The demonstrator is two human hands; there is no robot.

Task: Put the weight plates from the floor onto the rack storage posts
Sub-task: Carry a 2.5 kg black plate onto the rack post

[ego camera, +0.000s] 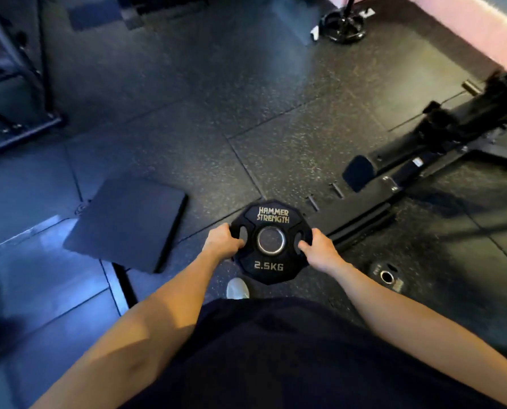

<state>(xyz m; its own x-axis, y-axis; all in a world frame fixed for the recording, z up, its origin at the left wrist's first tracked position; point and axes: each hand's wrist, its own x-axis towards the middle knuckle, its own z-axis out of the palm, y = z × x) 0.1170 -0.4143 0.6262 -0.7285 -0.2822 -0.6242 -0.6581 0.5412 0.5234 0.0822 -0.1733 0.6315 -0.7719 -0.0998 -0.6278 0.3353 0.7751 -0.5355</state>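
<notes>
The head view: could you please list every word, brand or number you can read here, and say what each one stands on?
"HAMMER STRENGTH": top of the weight plate, which the left hand and right hand grip.
"2.5KG": bottom of the same plate.
Markings on the second plate on the floor: too small to read.
Sticker on the machine frame: blurred, unreadable.

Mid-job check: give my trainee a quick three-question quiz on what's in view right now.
1. True or false: both hands hold the weight plate.
2. What weight is printed on it? A) 5KG B) 2.5KG C) 10KG
3. On which side of the plate does the flat dark pad lie on the floor?

Key: 1. True: left hand and right hand grip its opposite edges. 2. B. 3. The person's left.
</notes>
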